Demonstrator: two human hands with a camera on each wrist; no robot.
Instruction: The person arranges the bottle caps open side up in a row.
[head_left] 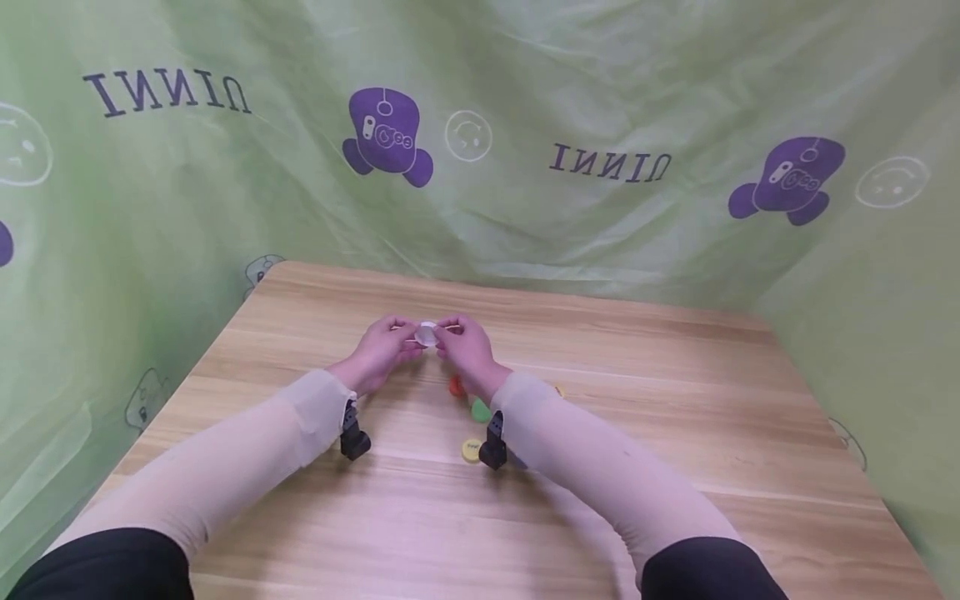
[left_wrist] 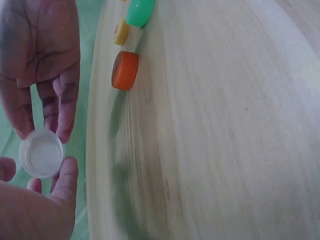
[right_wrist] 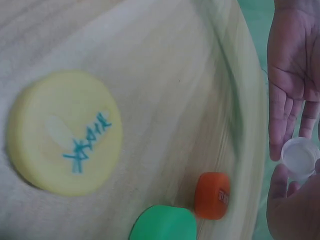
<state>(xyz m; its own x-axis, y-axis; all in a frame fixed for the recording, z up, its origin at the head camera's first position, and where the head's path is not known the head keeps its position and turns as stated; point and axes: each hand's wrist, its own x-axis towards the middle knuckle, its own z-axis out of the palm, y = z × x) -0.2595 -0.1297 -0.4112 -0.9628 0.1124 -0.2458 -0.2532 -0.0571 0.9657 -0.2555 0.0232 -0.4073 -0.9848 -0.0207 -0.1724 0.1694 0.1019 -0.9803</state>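
A small round cap, whitish and translucent, is held up over the far part of the table between both hands. My left hand pinches its left side with thumb and fingers. From the other side, my right hand pinches the right edge. In the left wrist view the open, hollow side of the cap shows, with a raised rim around it. Fingertips of both hands sit at the rim of the cap in the right wrist view.
Below the right wrist lie an orange cap, a green cap and a yellow cap with blue-green writing. Another yellow piece peeks out beyond the right forearm. Green printed cloth surrounds the wooden table.
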